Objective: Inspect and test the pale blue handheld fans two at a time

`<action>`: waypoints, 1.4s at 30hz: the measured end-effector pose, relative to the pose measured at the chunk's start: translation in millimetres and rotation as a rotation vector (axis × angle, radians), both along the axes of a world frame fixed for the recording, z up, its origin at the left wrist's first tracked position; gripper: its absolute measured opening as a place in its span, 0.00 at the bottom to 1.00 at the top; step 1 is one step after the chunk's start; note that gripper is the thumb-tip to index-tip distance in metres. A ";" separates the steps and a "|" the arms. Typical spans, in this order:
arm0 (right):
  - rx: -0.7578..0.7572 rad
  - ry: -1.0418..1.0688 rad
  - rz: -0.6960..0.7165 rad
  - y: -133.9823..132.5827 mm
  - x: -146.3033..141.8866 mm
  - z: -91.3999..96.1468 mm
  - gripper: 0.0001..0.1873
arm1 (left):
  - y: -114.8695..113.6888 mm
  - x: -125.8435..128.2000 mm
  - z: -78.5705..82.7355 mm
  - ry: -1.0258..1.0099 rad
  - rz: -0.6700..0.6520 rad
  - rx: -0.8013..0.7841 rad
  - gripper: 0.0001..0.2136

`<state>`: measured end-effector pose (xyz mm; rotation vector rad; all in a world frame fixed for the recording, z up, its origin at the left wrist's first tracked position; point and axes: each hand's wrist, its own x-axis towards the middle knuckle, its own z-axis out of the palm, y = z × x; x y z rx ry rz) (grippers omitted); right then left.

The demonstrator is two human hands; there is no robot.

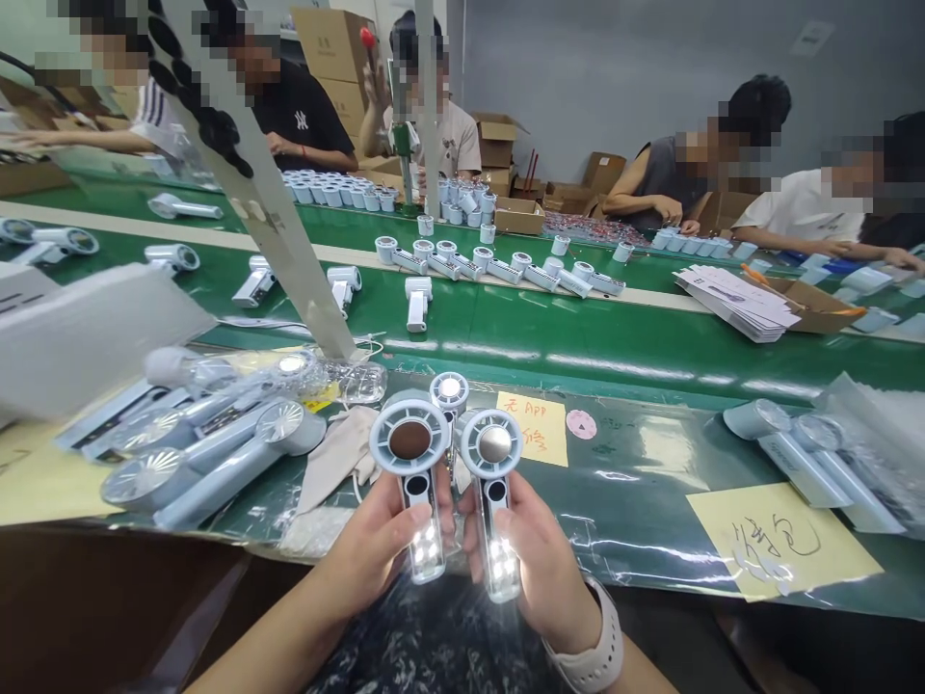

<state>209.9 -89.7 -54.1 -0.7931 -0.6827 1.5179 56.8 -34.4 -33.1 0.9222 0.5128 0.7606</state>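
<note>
Got a handheld fan (410, 453) in my left hand (368, 549) and a second handheld fan (495, 453) in my right hand (539, 569). Both are upright with the heads up, and my grip is closed around each handle, fingers wrapped round rather than pinching. The two heads sit just beside each other, the left one with a brown centre and the right one silver. The LEDs (428, 554) at the handle ends are lit up.

There's a third fan head (449, 393) right behind them, though from this angle I can't really tell if it's touching. White watch (591, 655) on my right wrist.

On the green worktop (636, 361), there's a pile of pale blue fans (209, 453) to my left with a beige cloth (336, 453) beside it. A yellow note (533, 427) sits just past my right hand, and more fans (809, 463) lie off to the right.
</note>
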 end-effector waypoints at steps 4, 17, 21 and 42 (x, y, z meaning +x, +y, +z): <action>-0.030 -0.012 -0.041 -0.7 0.5 0.7 0.17 | 3.4 -1.2 0.4 0.150 0.106 0.101 0.12; -0.160 0.221 -0.067 1.1 -1.1 10.2 0.23 | -1.5 -2.5 -5.1 0.197 0.165 -0.099 0.16; -0.144 0.183 -0.098 -2.1 -0.5 14.0 0.23 | -2.4 -8.1 -7.7 0.159 0.150 -0.120 0.17; -0.093 0.316 -0.018 -6.5 -4.5 25.4 0.21 | -7.7 1.4 6.0 0.001 -0.053 -0.158 0.17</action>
